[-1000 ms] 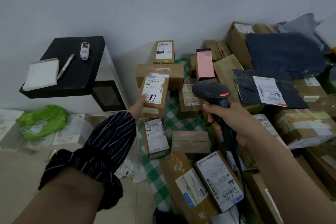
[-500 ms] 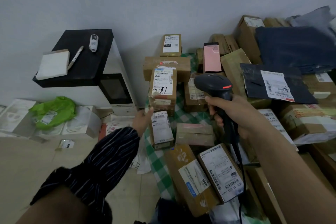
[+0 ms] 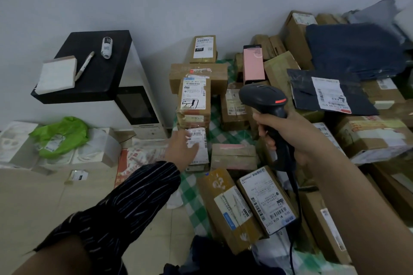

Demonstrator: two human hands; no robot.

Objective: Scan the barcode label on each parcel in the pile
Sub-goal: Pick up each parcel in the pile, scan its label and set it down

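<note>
Cardboard parcels [image 3: 234, 205] crowd a green checked cloth [image 3: 194, 203] on a pale tiled floor [image 3: 33, 203] against a white wall [image 3: 156, 6], the pile filling the right side. The right hand [image 3: 288, 131] grips a black barcode scanner [image 3: 263, 98]. The left hand [image 3: 181, 152], fingers spread, rests on a labelled parcel [image 3: 199, 147] at the pile's left edge. Bare floor lies near left, before a black-topped cabinet [image 3: 93, 67].

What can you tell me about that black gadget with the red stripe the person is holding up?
It is a handheld barcode scanner, dark matte plastic by the look of it, with a rounded head and a small red-orange strip on its side. The right hand is wrapped around its handle, holding it upright above the parcels, with the head pointing away from the camera. A dark cable runs down from the handle's base. It touches no parcel.
</note>
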